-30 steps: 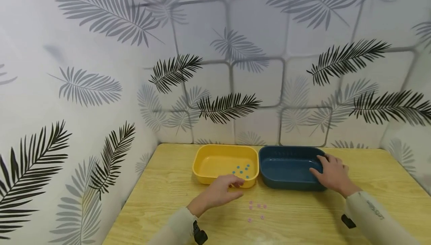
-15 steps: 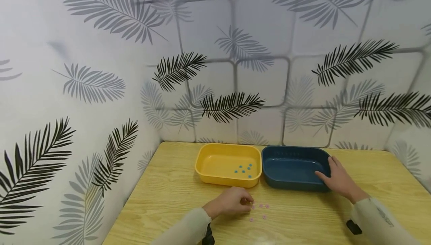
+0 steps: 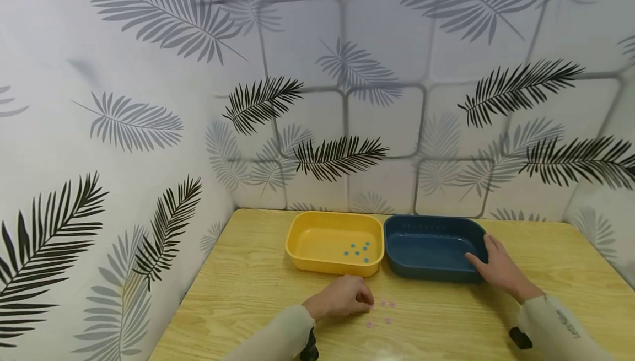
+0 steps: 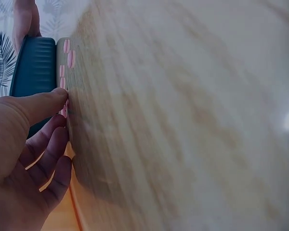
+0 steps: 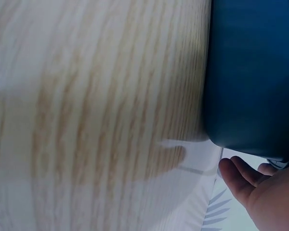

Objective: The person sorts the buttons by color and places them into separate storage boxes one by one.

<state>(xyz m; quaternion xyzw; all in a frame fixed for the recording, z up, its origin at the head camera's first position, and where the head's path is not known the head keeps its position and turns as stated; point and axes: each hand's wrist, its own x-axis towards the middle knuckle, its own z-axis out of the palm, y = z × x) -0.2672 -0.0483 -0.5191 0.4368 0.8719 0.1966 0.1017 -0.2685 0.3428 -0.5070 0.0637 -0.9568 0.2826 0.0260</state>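
My left hand (image 3: 339, 296) is low over the table, thumb and index fingertips together at a small pink button-like disc (image 4: 64, 110); its other fingers are loosely curled. More pink discs (image 3: 388, 320) lie scattered just to the right of it. Behind this hand stands a yellow bin (image 3: 310, 265) with several small blue discs (image 3: 357, 253) inside, toward its right end. My right hand (image 3: 502, 270) holds the right end of a dark blue bin (image 3: 431, 274), thumb over the rim and fingers along the outside. In the right wrist view those fingers (image 5: 236, 180) show beside the bin's lower corner.
The two bins stand side by side near the back of the wood-grain table (image 3: 238, 295). A wall with a leaf pattern (image 3: 317, 102) rises right behind the table, and another stretch runs along the left.
My left hand has come down from the yellow bin's front edge to the pink discs, thumb and fingertips closing at one. The right hand has slid slightly outward along the blue bin's end.
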